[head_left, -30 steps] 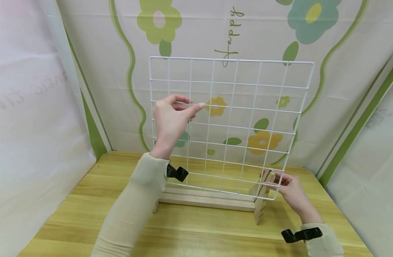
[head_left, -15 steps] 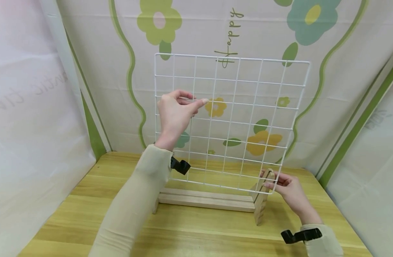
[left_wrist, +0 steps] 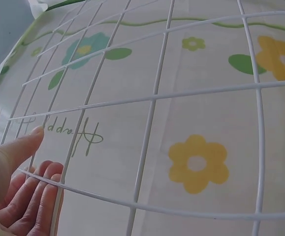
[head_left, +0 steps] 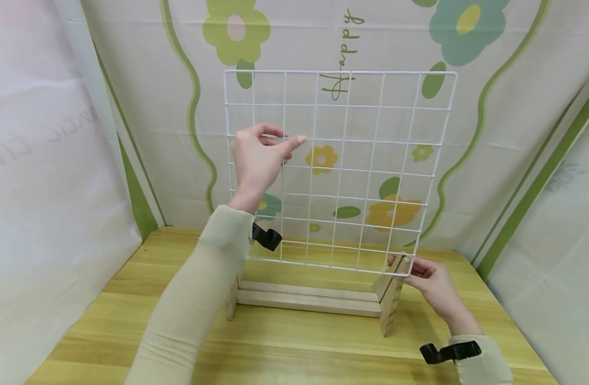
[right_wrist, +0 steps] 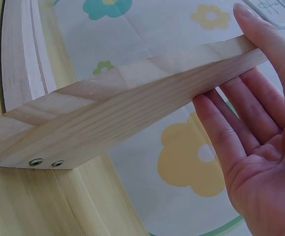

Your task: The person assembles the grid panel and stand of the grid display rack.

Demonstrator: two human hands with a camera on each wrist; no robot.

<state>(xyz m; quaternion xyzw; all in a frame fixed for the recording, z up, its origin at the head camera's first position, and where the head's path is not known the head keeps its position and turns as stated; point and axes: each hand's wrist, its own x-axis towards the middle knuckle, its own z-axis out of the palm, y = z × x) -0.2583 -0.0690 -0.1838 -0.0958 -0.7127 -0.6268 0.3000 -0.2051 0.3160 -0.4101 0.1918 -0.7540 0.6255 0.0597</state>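
A white wire grid panel [head_left: 371, 71] stands raised above a wooden stand [head_left: 308, 306] in the head view. My left hand [head_left: 257, 160] grips the panel's wires toward its left side; in the left wrist view the thumb is in front and the fingers [left_wrist: 46, 199] are behind the wires. My right hand [head_left: 434, 280] pinches the top of the stand's right upright [head_left: 389, 310], near the panel's lower right corner. In the right wrist view that upright [right_wrist: 132, 98] lies between thumb and fingers, with two screw heads [right_wrist: 36, 162] low on its outer face. My left forearm partly hides the left upright [head_left: 231, 302].
The stand rests on a wood-grain table [head_left: 294, 347]. A flowered cloth backdrop [head_left: 275, 43] hangs behind it, with pale cloth [head_left: 48, 160] along the left and more cloth [head_left: 554, 224] at the right. Each wrist carries a black strap mount [head_left: 450, 352].
My left hand has lifted the grid panel. Its right edge has shifted left and its bottom edge has risen away from the stand's crossbar. The right hand and stand have stayed almost still.
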